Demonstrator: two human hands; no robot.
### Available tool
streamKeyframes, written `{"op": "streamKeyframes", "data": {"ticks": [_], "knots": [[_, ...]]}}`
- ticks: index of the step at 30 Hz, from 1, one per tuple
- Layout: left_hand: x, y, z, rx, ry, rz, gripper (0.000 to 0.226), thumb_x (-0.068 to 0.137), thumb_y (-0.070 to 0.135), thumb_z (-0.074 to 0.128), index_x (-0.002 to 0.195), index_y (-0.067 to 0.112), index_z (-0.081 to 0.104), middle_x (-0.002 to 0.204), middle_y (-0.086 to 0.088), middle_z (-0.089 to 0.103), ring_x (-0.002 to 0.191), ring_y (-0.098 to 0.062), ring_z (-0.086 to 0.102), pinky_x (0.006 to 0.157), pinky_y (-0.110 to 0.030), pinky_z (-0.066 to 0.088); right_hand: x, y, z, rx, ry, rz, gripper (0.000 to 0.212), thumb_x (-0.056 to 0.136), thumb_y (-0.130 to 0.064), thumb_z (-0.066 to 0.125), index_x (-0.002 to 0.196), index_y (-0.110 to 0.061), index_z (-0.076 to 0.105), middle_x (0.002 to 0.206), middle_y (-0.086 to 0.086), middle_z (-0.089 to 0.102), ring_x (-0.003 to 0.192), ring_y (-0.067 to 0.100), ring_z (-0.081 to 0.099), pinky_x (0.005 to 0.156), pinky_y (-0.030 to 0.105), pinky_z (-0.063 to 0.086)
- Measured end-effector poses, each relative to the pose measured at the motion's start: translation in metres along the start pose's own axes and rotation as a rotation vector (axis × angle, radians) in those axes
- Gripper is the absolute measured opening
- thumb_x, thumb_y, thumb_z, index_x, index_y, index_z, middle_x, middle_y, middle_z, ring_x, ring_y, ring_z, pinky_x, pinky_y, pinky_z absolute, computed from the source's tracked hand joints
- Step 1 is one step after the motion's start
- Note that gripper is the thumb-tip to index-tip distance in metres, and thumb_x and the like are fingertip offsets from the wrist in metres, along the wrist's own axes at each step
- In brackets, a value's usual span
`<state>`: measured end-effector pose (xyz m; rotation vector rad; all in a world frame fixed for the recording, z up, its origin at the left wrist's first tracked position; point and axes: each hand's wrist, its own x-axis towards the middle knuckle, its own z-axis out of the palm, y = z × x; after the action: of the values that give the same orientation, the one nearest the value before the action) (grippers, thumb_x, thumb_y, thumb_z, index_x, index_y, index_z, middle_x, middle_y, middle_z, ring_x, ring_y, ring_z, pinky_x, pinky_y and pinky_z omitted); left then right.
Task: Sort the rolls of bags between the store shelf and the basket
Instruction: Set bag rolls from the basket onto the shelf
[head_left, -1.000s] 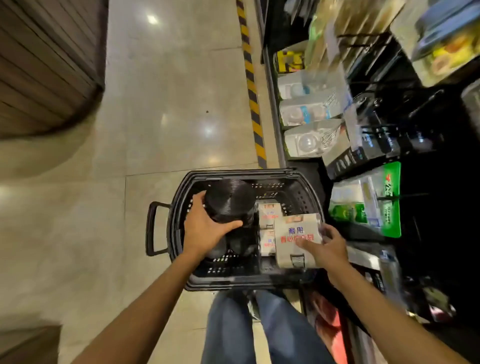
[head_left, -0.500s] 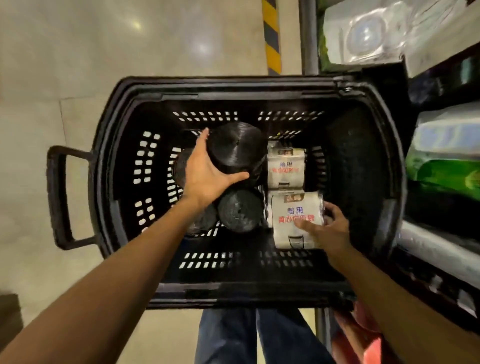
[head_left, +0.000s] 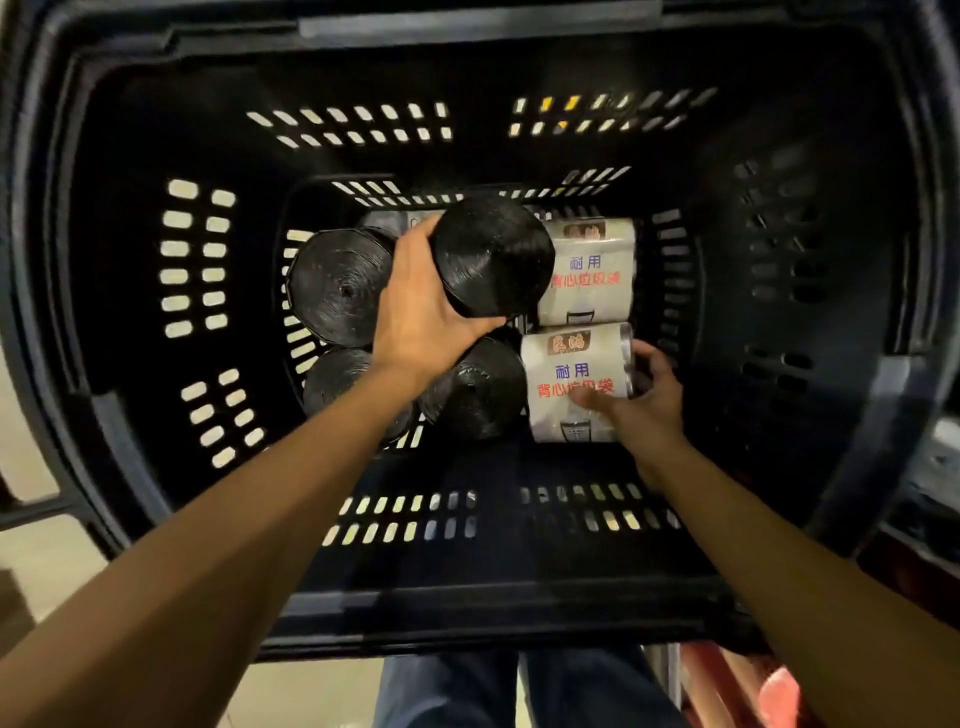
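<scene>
Inside the black plastic basket, both hands are down among the rolls of bags. The left hand grips a black roll from its left side, with the fingers curled over the far edge and the thumb pressed along the near edge. The roll's flat coiled end faces the camera. This held roll sits higher than the others, over the middle of the basket floor, and overlaps the far white pack.

The right hand holds the near white pack: its fingers wrap round the pack's right end and the thumb lies across the printed front. Both white packs lie on their sides along the right part of the basket floor, one behind the other and touching, with red and blue printing facing up.

Three more black rolls stand on end on the basket floor to the left. The far-left roll is just beside the left hand, the near-left roll is partly under the left forearm, and the middle roll is just beside the near white pack. Below the basket's near rim are blue trousers, and pale floor tile shows at the left.
</scene>
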<state>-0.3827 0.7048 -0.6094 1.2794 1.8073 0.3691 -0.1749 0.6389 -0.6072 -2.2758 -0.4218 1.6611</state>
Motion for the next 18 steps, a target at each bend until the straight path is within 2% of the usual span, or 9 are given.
{"op": "streamKeyframes", "data": {"ticks": [3,6,11,13,15,16,18], "knots": [[0.004,0.006,0.004,0.088,-0.04,-0.019,0.101,0.055,0.032,0.09,0.136,0.013,0.032,0.138,-0.002,0.042,0.126,-0.018,0.044,0.107,-0.032,0.037,0.001,0.005,0.002,-0.02,0.031,-0.022,0.073,0.067,0.004,0.078,0.125,-0.024,0.046,0.115,-0.002,0.059,0.096,0.012,0.06,0.077,0.035,0.056],[0.01,0.01,0.004,0.158,-0.055,-0.03,0.097,0.057,0.034,0.089,0.134,0.013,0.033,0.137,-0.003,0.044,0.123,-0.023,0.049,0.102,-0.036,0.041,0.004,0.011,0.003,0.003,0.074,-0.008,0.077,0.068,0.003,0.078,0.133,-0.023,0.045,0.118,-0.005,0.055,0.107,0.015,0.057,0.088,0.041,0.053],[0.01,0.007,0.005,0.243,-0.117,0.039,0.095,0.062,0.033,0.086,0.136,0.013,0.03,0.136,-0.006,0.044,0.117,-0.03,0.053,0.098,-0.044,0.046,0.011,0.022,0.002,-0.077,0.104,-0.033,0.077,0.062,-0.009,0.085,0.129,-0.028,0.051,0.132,0.005,0.052,0.115,0.021,0.057,0.09,0.047,0.053],[0.011,0.007,0.008,0.332,-0.11,0.058,0.092,0.065,0.036,0.084,0.136,0.012,0.03,0.133,-0.007,0.048,0.122,-0.028,0.05,0.106,-0.042,0.038,0.012,0.024,0.001,-0.136,0.115,-0.055,0.078,0.062,-0.012,0.086,0.131,-0.027,0.052,0.135,0.004,0.047,0.12,0.021,0.052,0.093,0.047,0.052],[0.011,0.007,0.01,0.425,-0.088,0.073,0.094,0.067,0.042,0.081,0.137,0.009,0.028,0.132,-0.008,0.05,0.128,-0.023,0.044,0.117,-0.035,0.019,0.012,0.024,0.0,-0.146,0.107,-0.058,0.079,0.063,-0.012,0.085,0.133,-0.028,0.05,0.137,0.003,0.047,0.123,0.022,0.05,0.094,0.048,0.051],[0.011,0.006,0.01,0.467,-0.084,0.068,0.1,0.066,0.046,0.08,0.14,0.008,0.024,0.132,-0.009,0.051,0.13,-0.021,0.043,0.118,-0.033,0.012,0.01,0.023,-0.001,-0.136,0.095,-0.052,0.079,0.065,-0.01,0.083,0.133,-0.028,0.048,0.135,0.003,0.049,0.123,0.023,0.051,0.094,0.047,0.051],[0.01,0.002,0.011,0.595,-0.111,0.062,0.119,0.065,0.058,0.075,0.148,0.007,0.007,0.133,-0.012,0.05,0.13,-0.023,0.043,0.118,-0.034,0.008,0.009,0.021,-0.002,-0.121,0.073,-0.038,0.077,0.069,-0.007,0.08,0.135,-0.026,0.047,0.132,0.004,0.054,0.12,0.023,0.053,0.091,0.04,0.052]]}}
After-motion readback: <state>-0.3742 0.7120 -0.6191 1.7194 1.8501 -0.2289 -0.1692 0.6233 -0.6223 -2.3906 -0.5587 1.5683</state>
